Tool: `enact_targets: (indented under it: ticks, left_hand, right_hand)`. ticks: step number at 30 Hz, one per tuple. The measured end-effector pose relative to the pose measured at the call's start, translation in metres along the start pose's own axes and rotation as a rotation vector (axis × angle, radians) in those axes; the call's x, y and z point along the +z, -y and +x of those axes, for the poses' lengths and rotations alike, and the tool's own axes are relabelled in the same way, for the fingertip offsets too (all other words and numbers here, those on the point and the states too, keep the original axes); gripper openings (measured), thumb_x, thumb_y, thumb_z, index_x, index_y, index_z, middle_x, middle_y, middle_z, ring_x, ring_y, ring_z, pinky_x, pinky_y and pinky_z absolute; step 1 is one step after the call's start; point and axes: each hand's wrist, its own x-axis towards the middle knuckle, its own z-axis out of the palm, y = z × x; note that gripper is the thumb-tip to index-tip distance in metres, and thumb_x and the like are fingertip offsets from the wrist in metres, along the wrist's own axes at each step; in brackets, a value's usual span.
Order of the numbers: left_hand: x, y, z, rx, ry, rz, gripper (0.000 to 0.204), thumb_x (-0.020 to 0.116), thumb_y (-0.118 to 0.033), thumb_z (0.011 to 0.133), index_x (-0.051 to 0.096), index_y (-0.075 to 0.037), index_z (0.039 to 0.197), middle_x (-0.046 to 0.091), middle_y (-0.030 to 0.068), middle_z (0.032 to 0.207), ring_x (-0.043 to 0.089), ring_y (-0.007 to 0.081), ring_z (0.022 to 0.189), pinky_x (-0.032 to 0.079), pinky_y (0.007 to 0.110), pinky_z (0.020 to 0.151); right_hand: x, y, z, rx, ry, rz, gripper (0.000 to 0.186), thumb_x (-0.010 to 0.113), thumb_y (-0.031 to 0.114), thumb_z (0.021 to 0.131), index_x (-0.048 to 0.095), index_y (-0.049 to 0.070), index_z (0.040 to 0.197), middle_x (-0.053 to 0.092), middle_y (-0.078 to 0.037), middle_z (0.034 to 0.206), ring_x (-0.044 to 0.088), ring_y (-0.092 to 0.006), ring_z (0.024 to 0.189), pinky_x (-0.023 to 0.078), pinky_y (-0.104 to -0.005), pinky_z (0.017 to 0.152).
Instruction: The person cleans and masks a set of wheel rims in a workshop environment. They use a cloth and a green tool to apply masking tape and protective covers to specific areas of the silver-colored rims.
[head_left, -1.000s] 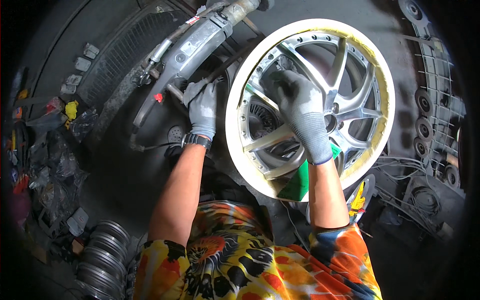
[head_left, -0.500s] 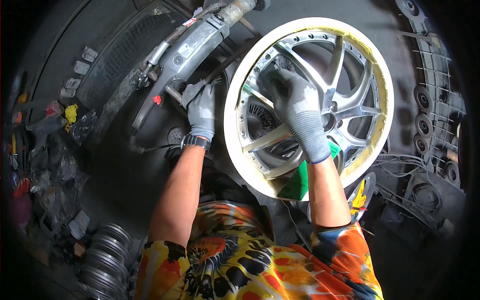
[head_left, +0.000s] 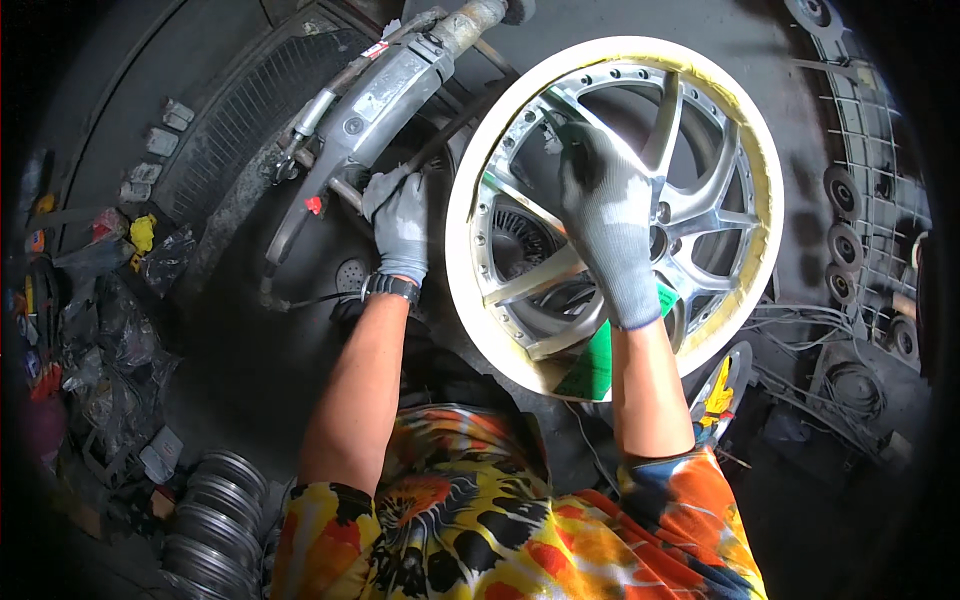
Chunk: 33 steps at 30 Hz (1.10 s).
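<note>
A silver multi-spoke wheel rim (head_left: 668, 122) with yellowish masking around its outer lip faces me, tilted. My right hand (head_left: 610, 210), in a grey knit glove, is in front of its upper-left spokes. Its fingers are curled inward, and what they hold, if anything, is hidden. A green sheet (head_left: 588, 368) lies across the rim's lower part beside my right wrist. My left hand (head_left: 400, 222), also gloved, is closed just left of the rim, by the metal bar of a grey power tool (head_left: 385, 105); I cannot make out what is in its fingers.
Stacked metal rims (head_left: 212, 525) stand at the lower left. Plastic bags and clutter (head_left: 115, 350) line the left side. On the right are a wire rack (head_left: 875, 150), round discs (head_left: 845, 247) and loose cables (head_left: 810, 325). A yellow-marked disc (head_left: 720, 390) sits below the wheel.
My right hand has shifted slightly right and its fingers have turned on the wheel. The wheel has moved slightly left. My left hand stays nearly in place.
</note>
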Motion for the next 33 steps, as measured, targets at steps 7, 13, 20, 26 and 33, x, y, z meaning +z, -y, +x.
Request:
enact_targets:
  ticks: [7,13,20,26,33]
  left_hand:
    - [0.005,-0.002,-0.003,-0.142,0.112,-0.336,0.017,0.055,-0.01,0.101,0.07,-0.003,0.102,0.069,0.0125,0.101,0.064,0.0289,0.094,0.052,0.04,0.086]
    - [0.015,0.021,-0.018,-0.783,0.358,-1.194,0.033,0.052,-0.03,0.103,0.064,-0.004,0.12,0.067,0.0097,0.114,0.067,0.0228,0.103,0.057,0.042,0.092]
    - [0.035,0.077,-0.028,-0.716,0.423,-0.925,0.05,0.05,-0.03,0.107,0.047,-0.004,0.149,0.055,0.0134,0.145,0.059,0.0272,0.126,0.05,0.042,0.11]
    - [-0.022,0.028,0.016,-0.294,0.518,-0.7,0.049,0.055,-0.019,0.104,0.05,0.003,0.148,0.062,0.0209,0.139,0.064,0.0343,0.118,0.052,0.044,0.107]
    - [-0.16,-0.021,0.008,-0.159,0.342,0.084,0.03,0.058,-0.018,0.103,0.068,0.005,0.119,0.071,0.0204,0.12,0.066,0.0352,0.109,0.051,0.043,0.099]
  right_hand:
    - [-0.083,0.005,-0.063,0.475,0.085,0.654,0.024,0.068,0.009,0.098,0.07,-0.002,0.119,0.069,-0.005,0.086,0.062,-0.0091,0.073,0.051,-0.0251,0.069]
    - [-0.179,-0.073,-0.179,0.844,-0.459,0.939,0.036,0.062,0.014,0.105,0.063,-0.003,0.136,0.072,-0.008,0.098,0.065,-0.0105,0.077,0.053,-0.0249,0.07]
    - [-0.242,-0.221,-0.414,1.077,-0.513,-0.343,0.038,0.058,0.015,0.094,0.068,0.003,0.128,0.07,-0.026,0.121,0.065,-0.0432,0.115,0.051,-0.0487,0.1]
    - [-0.267,-0.328,-0.533,1.27,-0.561,-0.664,0.046,0.062,0.02,0.092,0.062,0.012,0.138,0.07,-0.026,0.118,0.068,-0.0444,0.108,0.053,-0.0534,0.094]
    - [-0.268,-0.438,-0.566,1.523,-0.484,-0.758,0.038,0.064,0.036,0.094,0.072,0.014,0.125,0.071,-0.022,0.121,0.065,-0.0402,0.118,0.05,-0.0483,0.102]
